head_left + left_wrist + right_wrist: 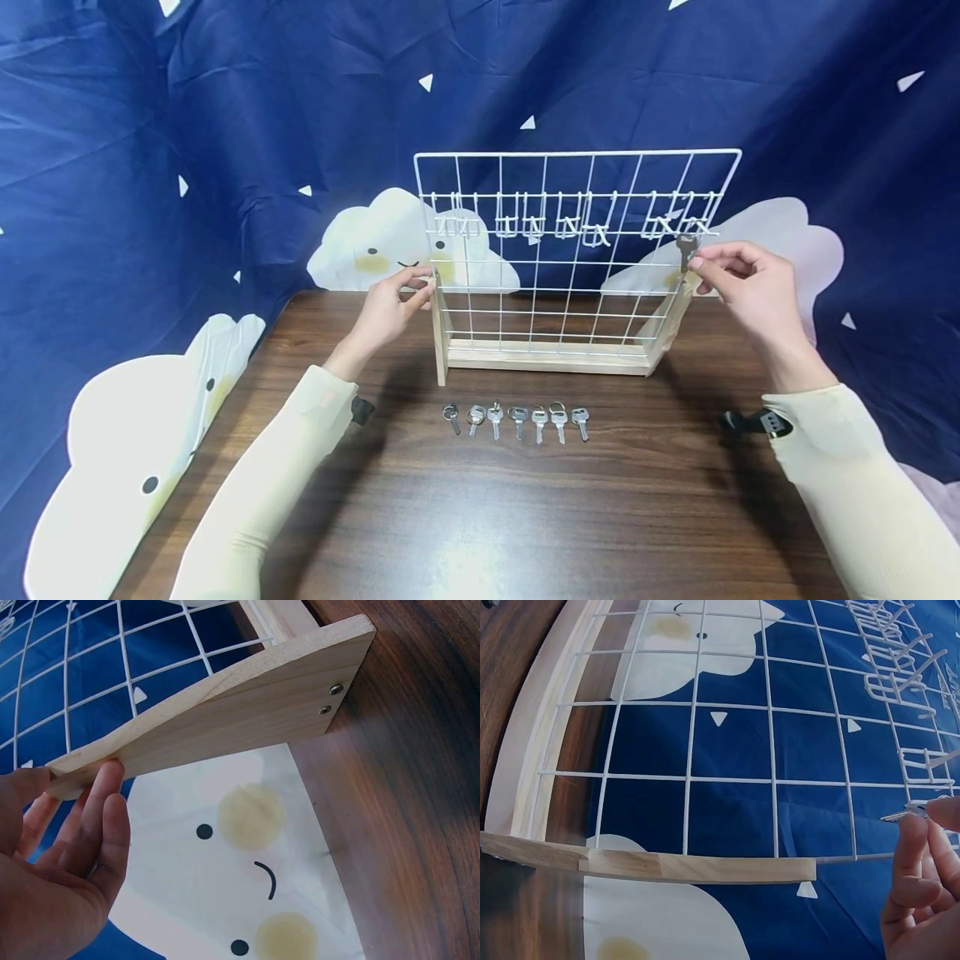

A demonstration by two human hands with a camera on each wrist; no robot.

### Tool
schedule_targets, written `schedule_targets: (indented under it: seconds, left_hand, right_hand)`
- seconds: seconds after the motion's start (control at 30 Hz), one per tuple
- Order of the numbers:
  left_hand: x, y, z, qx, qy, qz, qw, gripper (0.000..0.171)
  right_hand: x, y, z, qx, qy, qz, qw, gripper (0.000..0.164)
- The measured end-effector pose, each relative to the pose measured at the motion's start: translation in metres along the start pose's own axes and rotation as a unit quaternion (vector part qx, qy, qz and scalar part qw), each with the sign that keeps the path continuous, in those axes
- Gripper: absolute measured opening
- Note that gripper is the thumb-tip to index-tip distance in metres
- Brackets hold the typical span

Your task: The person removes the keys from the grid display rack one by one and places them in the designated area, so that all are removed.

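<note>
Dark wood-grain worktop (pixel 570 517) lies nearest, bare but for a row of seven keys (pixel 517 419) laid side by side just before the rack's wooden base (pixel 547 357). Beyond them the left hand (pixel 386 310) grips the rack's left wooden upright (pixel 225 727) between thumb and fingers (pixel 101 817), seemingly to steady it. The right hand (pixel 750 287) pinches a key (pixel 685 247) at the white wire grid (pixel 570 250), close by the right-hand hooks (pixel 678 223), judging by its height, to hang it. Behind hangs a navy cloth (pixel 225 125) printed with clouds.
</note>
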State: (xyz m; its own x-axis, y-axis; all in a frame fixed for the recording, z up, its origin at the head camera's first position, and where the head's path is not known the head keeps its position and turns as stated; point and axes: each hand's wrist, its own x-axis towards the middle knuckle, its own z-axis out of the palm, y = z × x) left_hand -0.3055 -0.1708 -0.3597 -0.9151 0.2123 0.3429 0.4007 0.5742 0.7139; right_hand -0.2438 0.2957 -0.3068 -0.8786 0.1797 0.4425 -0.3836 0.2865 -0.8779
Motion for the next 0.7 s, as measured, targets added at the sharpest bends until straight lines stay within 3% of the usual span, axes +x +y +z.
schedule_targets:
  seconds: [0.07, 0.3, 0.7]
  left_hand:
    - [0.0, 0.0, 0.0, 0.003, 0.001, -0.001, 1.0, 0.034]
    - [0.0, 0.001, -0.001, 0.006, 0.001, -0.001, 1.0, 0.034]
    - [0.0, 0.0, -0.001, 0.003, 0.001, -0.003, 1.0, 0.034]
  right_hand:
    - [0.002, 0.001, 0.001, 0.017, 0.003, -0.001, 1.0, 0.009]
    - [0.008, 0.002, 0.003, -0.04, 0.027, 0.002, 0.999, 0.012]
    - [0.012, -0.003, 0.008, -0.054, 0.026, -0.004, 0.998, 0.013]
